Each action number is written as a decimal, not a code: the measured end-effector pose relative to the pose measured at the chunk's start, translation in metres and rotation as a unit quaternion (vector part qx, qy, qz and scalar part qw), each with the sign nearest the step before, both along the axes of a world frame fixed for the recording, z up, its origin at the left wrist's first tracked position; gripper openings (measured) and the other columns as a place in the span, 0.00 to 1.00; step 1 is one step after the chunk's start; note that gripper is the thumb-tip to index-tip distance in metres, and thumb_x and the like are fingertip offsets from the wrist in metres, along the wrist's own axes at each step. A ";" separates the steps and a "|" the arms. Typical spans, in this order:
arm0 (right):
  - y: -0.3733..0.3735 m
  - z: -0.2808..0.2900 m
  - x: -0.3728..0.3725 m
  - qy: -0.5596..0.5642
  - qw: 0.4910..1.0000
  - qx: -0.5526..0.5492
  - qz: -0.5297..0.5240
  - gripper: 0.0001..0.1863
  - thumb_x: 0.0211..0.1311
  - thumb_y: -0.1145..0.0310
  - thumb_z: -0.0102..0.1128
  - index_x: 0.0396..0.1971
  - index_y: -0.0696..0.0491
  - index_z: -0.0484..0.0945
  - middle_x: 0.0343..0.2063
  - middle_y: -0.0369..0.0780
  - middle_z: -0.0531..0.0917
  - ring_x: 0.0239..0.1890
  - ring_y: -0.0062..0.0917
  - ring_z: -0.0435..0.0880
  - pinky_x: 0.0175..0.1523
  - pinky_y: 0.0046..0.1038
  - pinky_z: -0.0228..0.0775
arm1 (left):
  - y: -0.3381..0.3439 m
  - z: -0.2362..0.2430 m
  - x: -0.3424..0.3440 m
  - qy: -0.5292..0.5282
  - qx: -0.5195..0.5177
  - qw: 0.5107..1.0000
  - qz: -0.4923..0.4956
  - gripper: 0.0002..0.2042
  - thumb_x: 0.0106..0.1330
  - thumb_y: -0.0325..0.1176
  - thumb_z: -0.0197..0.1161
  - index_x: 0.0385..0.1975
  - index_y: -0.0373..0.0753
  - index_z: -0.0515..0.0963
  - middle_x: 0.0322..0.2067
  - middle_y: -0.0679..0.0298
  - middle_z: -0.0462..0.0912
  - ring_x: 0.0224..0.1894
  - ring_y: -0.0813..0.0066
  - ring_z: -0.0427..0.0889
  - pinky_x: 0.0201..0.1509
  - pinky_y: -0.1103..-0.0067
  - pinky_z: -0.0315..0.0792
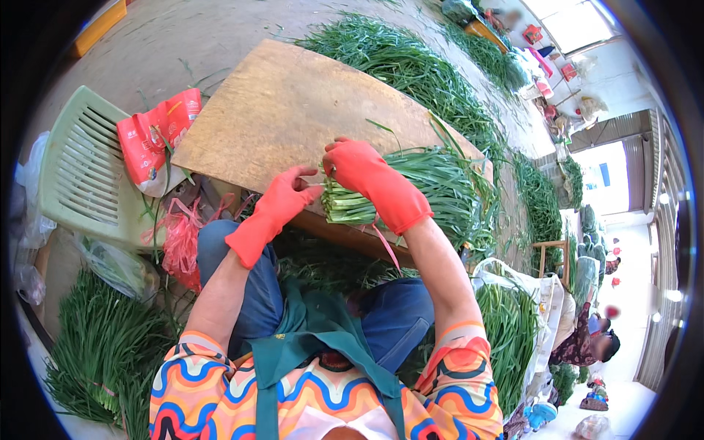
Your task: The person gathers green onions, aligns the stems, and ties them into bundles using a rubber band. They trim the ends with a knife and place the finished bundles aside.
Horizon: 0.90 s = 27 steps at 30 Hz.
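Greens bundle beneath right grip, beside left grip

- Worn brown wooden tabletop above a grey floor
- Pale green slatted plastic chair at left
- White wall with a bright rectangular window, upper right
- Glowing white lamps at far right

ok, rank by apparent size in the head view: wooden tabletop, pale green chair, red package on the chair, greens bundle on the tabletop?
1. Wooden tabletop
2. Pale green chair and greens bundle: too alike to rank, both partly covered
3. Red package
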State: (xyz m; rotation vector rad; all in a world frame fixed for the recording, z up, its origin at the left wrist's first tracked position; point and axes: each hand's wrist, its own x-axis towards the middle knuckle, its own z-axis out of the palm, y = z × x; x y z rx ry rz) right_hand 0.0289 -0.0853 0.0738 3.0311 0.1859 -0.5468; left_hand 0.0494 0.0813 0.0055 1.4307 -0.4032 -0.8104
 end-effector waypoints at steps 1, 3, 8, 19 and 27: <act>0.010 0.008 0.002 0.006 0.999 0.040 -0.013 0.07 0.47 0.70 0.55 0.26 0.44 0.80 0.45 0.40 0.77 0.49 0.35 0.73 0.47 0.34 0.69 | -0.001 0.001 -0.001 -0.075 0.028 0.997 -0.014 0.13 0.57 0.33 0.61 0.40 0.34 0.74 0.23 0.63 0.77 0.28 0.80 0.75 0.33 0.82 0.68; 0.030 0.027 0.004 0.016 0.992 0.122 -0.037 0.06 0.45 0.70 0.57 0.26 0.47 0.80 0.48 0.40 0.75 0.49 0.32 0.73 0.50 0.31 0.67 | -0.004 0.000 -0.004 -0.226 0.083 0.970 -0.043 0.14 0.56 0.33 0.62 0.41 0.35 0.75 0.24 0.63 0.78 0.30 0.79 0.75 0.35 0.81 0.67; -0.024 0.128 -0.005 -0.379 0.797 0.443 -0.155 0.12 0.53 0.75 0.51 0.39 0.56 0.76 0.41 0.36 0.79 0.37 0.21 0.77 0.47 0.21 0.66 | -0.015 -0.014 -0.007 -0.240 0.045 0.969 -0.026 0.14 0.56 0.39 0.61 0.34 0.34 0.76 0.22 0.64 0.78 0.26 0.78 0.75 0.31 0.79 0.67; -0.212 0.038 -0.247 -0.600 0.550 0.346 -0.467 0.12 0.54 0.68 0.57 0.38 0.55 0.74 0.27 0.38 0.80 0.23 0.17 0.75 0.25 0.17 0.63 | 0.095 0.004 0.142 0.054 -0.102 0.970 0.213 0.11 0.59 0.40 0.57 0.34 0.39 0.75 0.25 0.61 0.78 0.29 0.72 0.79 0.33 0.77 0.74; 0.005 -0.002 -0.127 -0.188 0.908 0.279 -0.251 0.12 0.48 0.65 0.59 0.37 0.44 0.79 0.22 0.41 0.80 0.29 0.32 0.80 0.34 0.30 0.70 | 0.015 0.025 0.034 -0.086 0.115 0.989 -0.029 0.12 0.57 0.40 0.60 0.31 0.37 0.76 0.23 0.62 0.79 0.23 0.75 0.78 0.24 0.82 0.72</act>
